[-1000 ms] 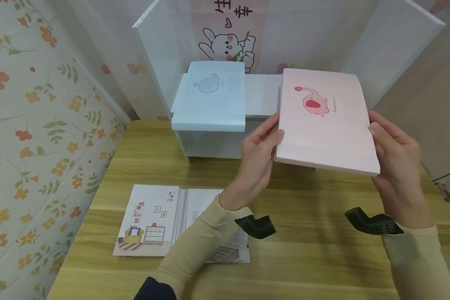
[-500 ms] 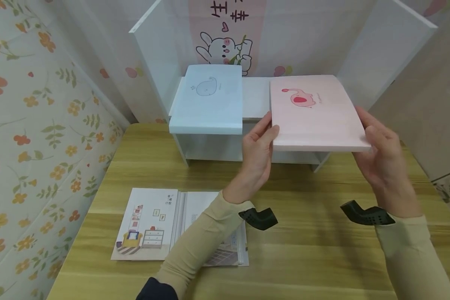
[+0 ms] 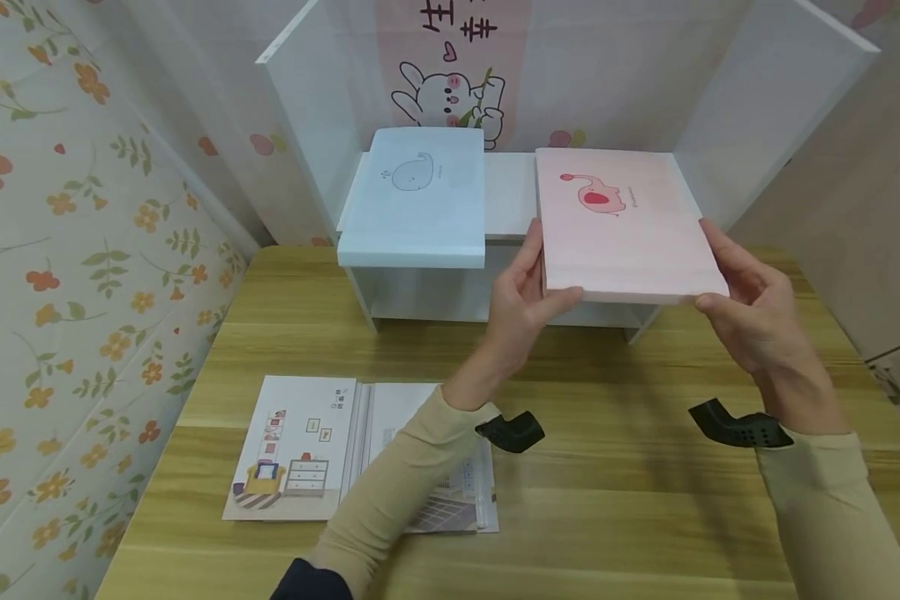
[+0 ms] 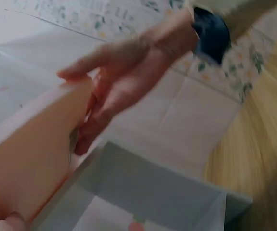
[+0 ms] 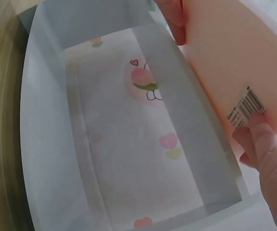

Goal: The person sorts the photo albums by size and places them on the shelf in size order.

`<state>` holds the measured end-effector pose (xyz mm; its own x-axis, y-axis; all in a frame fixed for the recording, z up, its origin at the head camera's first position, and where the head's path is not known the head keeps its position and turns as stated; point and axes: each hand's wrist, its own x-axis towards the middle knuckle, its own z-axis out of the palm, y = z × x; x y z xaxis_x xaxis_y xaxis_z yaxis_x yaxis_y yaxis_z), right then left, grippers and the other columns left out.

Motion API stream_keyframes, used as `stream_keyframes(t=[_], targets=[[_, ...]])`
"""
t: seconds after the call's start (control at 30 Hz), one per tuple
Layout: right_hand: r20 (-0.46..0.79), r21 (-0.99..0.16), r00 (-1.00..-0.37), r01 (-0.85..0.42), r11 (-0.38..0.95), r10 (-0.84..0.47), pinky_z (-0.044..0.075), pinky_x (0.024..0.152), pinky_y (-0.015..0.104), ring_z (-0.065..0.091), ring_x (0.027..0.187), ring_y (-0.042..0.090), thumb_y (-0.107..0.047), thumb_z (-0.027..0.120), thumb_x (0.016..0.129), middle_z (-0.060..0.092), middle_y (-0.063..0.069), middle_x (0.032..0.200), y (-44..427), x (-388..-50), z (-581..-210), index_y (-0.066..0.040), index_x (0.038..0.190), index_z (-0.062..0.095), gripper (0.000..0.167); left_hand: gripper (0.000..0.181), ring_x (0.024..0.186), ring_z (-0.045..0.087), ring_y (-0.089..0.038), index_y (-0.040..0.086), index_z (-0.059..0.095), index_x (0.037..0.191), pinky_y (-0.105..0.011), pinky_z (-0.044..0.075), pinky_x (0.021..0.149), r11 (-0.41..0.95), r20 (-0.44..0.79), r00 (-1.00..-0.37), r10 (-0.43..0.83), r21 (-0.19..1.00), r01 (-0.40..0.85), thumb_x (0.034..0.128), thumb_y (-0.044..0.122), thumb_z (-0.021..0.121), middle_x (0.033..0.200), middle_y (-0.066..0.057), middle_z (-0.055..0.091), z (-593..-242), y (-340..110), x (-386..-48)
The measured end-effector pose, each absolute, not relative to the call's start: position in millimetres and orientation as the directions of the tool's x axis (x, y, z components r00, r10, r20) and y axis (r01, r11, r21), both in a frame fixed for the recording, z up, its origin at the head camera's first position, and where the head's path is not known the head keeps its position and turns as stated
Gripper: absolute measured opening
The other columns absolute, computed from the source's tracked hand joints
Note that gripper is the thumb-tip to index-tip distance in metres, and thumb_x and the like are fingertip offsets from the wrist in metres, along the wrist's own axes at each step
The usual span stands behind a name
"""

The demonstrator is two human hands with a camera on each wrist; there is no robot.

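A pink book (image 3: 622,237) with an elephant drawing lies over the right part of the white shelf (image 3: 512,196), its front overhanging. My left hand (image 3: 521,304) grips its left front corner, thumb along the front edge. At the opposite front corner my right hand (image 3: 753,308) holds it. In the right wrist view, fingers of the right hand (image 5: 273,154) touch the book's underside (image 5: 239,62) beside a barcode label (image 5: 248,103). The left wrist view has the left hand (image 4: 128,72) at the book's end. A light blue book (image 3: 420,200) with a whale drawing sits on the shelf's left.
An open book (image 3: 300,450) with printed room pictures lies on the wooden table (image 3: 607,517), partly under the left forearm. Upright white side panels (image 3: 311,108) flank the shelf. A floral curtain (image 3: 82,333) hangs at left. The shelf's lower compartment (image 3: 427,293) faces me.
The pink book has moved left and away from me, levelling onto the shelf beside the blue book. Both hands moved with it, and their thumbs shifted to its front edge.
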<state>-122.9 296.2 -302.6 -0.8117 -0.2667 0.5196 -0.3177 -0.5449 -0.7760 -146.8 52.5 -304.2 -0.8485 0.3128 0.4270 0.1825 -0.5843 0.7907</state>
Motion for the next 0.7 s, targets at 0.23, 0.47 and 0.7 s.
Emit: stream_keyframes(t=[0.23,0.47,0.7], targets=[[0.527,-0.746,-0.836,-0.366,-0.556,-0.156,0.041,0.097,0.031,0.039,0.127,0.031,0.028,0.043,0.083,0.030,0.024,0.146,293.7,-122.1,-304.5,0.018,0.138,0.020,0.061,0.078,0.135,0.029,-0.021,-0.014,0.019,0.141,-0.028,0.033,0.103,-0.370,0.501,-0.822,0.269,0.842,0.392,0.0763,-0.021,0.062,0.150,-0.024,0.020,-304.3,49.3,-143.4],[0.493,-0.744,-0.870,-0.420,-0.520,-0.002,0.047,0.090,0.029,0.054,0.114,0.030,0.025,0.050,0.081,0.048,0.026,0.133,287.1,-123.6,-303.1,0.020,0.130,0.033,0.052,0.061,0.120,0.049,-0.027,-0.019,0.038,0.130,-0.029,0.045,0.092,-0.241,0.460,-0.882,0.106,0.872,0.426,0.0771,-0.013,0.068,0.135,-0.030,0.041,-289.8,49.7,-129.5],[0.430,-0.743,-0.897,-0.417,-0.524,0.103,0.048,0.087,0.032,0.062,0.102,0.029,0.026,0.049,0.081,0.060,0.024,0.117,285.6,-124.7,-302.9,0.020,0.122,0.046,0.042,0.050,0.108,0.059,-0.023,-0.017,0.050,0.123,-0.026,0.050,0.084,-0.175,0.475,-0.879,-0.027,0.864,0.472,0.0779,-0.009,0.070,0.120,-0.028,0.056,-294.4,56.9,-133.8]])
